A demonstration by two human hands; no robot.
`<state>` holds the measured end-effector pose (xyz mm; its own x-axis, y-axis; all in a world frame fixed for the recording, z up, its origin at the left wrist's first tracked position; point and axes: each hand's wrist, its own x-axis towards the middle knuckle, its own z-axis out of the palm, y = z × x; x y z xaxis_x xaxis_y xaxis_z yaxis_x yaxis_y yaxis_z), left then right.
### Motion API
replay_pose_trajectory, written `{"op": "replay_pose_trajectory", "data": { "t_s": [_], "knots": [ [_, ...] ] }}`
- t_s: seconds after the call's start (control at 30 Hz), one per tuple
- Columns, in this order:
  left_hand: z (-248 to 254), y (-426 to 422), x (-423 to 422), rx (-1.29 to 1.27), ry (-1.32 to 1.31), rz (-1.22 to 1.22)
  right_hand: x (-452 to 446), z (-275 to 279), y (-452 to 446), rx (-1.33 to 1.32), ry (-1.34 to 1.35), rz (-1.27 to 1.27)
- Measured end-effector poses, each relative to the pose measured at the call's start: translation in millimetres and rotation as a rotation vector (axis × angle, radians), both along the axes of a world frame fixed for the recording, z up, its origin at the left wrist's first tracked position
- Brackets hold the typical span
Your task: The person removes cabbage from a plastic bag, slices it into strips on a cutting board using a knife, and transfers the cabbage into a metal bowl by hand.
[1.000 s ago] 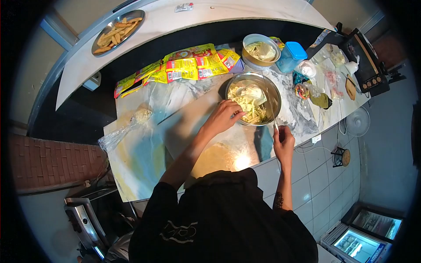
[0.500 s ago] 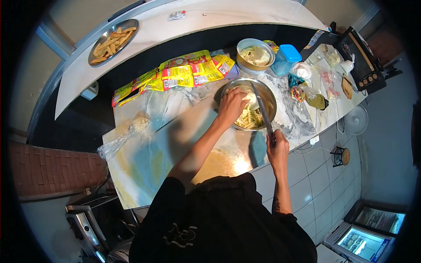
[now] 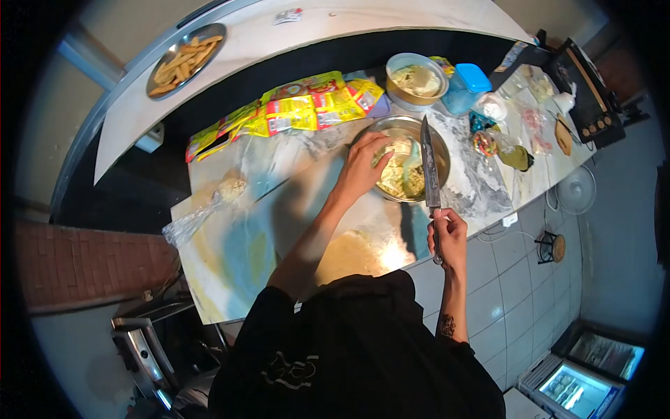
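My left hand (image 3: 361,167) is closed around a pale chunk of cabbage (image 3: 399,148), at the left side of a metal bowl (image 3: 405,124). Pale yellow-green shreds (image 3: 408,186) lie in the bowl below the chunk. In my right hand (image 3: 448,239) is the dark handle of a long kitchen knife (image 3: 429,164). Its blade points away from me over the bowl's right side, apart from the cabbage. The palm side of my left hand is hidden.
Behind the bowl are yellow printed packets (image 3: 289,115), a second bowl (image 3: 412,99) with pale food and a blue-lidded container (image 3: 466,91). Plastic bags (image 3: 513,155) lie to the right. A plastic wrap (image 3: 202,216) is at left, and a plate of fried pieces (image 3: 157,73) sits on the ledge.
The knife has moved off the cabbage to the right and now points straighter ahead. My left hand has turned the cabbage and sits a little lower. The view has shifted slightly.
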<state>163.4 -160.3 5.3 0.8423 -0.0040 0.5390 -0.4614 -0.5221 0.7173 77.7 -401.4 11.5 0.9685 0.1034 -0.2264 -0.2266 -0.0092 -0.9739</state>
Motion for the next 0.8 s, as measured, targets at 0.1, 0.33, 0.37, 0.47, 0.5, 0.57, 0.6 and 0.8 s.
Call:
{"op": "replay_pose_trajectory", "data": {
  "t_s": [0.1, 0.33, 0.37, 0.47, 0.5, 0.57, 0.6, 0.8],
  "knots": [
    [8, 17, -29, -0.139, 0.192, -0.013, 8, -29, 13, 0.081, 0.047, 0.023],
    [-33, 70, -107, -0.263, 0.345, 0.066, -24, -29, 16, 0.005, 0.117, 0.068],
    [-41, 79, -119, -0.269, 0.38, 0.115, -31, -30, 16, -0.023, 0.111, 0.052],
    [-61, 104, -150, -0.25, 0.426, 0.215, -39, -26, 25, -0.009, 0.129, 0.024],
    [-61, 109, -159, -0.281, 0.465, 0.256, -40, -25, 28, -0.008, 0.104, -0.004],
    [-60, 122, -173, -0.14, 0.411, 0.269, -31, -26, 37, -0.034, 0.057, -0.05],
    [-60, 127, -179, 0.005, 0.352, 0.267, -25, -24, 44, -0.056, 0.037, -0.056],
    [-56, 123, -192, -0.013, 0.499, 0.255, -6, -29, 68, -0.051, 0.038, -0.149]
  ]
}}
